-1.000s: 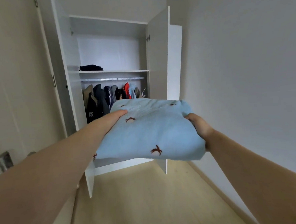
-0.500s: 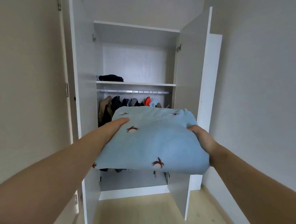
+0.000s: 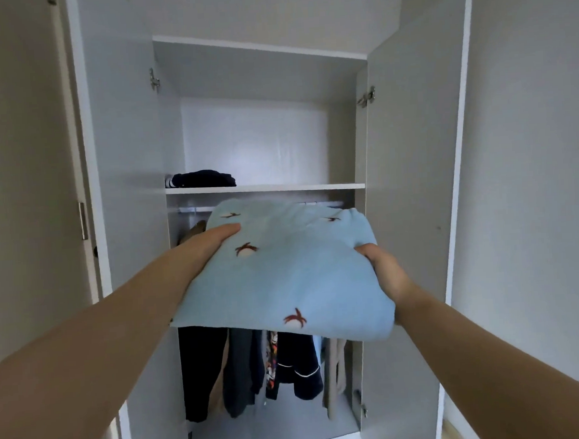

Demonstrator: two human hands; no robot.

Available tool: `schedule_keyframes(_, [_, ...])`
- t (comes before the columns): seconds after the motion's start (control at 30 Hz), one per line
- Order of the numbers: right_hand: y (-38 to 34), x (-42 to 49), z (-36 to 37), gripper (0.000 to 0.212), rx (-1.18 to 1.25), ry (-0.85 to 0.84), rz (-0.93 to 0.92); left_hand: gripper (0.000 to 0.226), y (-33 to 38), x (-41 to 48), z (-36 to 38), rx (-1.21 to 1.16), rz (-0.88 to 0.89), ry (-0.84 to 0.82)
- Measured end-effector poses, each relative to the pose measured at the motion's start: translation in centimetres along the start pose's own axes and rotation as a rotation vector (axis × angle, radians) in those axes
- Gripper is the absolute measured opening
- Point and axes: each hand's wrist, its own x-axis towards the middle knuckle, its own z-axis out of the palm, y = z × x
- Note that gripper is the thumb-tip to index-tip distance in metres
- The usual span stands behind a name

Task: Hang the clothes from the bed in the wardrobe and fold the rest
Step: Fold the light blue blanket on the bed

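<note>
I hold a folded light-blue garment (image 3: 284,274) with small red palm prints in front of the open white wardrobe (image 3: 343,131). My left hand (image 3: 208,243) grips its left edge, thumb on top and fingers hidden underneath. My right hand (image 3: 384,271) grips its right edge the same way. The bundle is level, just below the wardrobe's shelf (image 3: 296,187). A folded dark garment (image 3: 201,179) lies on the left end of that shelf. Several dark and beige clothes (image 3: 256,367) hang from the rail under it, partly hidden by the bundle.
Both wardrobe doors stand open, the left door (image 3: 127,195) and the right door (image 3: 415,194) flanking my arms. A plain wall (image 3: 532,170) is on the right. A strip of wooden floor (image 3: 450,436) shows at the lower right.
I have come closer to the wardrobe, which now fills the view. The blue bundle has risen toward the shelf, still held by both hands.
</note>
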Motion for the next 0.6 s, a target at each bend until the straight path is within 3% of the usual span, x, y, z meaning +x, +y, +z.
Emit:
schedule_keyframes(0.23, [0.4, 12.9, -0.5, 0.021, 0.038, -0.033, 0.002, 0.027, 1.1, 10.5, 0.5, -0.027, -0.008, -0.007])
schedule_keyframes(0.6, [-7.6, 36.2, -3.0, 0.028, -0.114, -0.207, -0.099, 0.025, 7.1, 29.5, 3.5, -0.103, 0.1, 0.093])
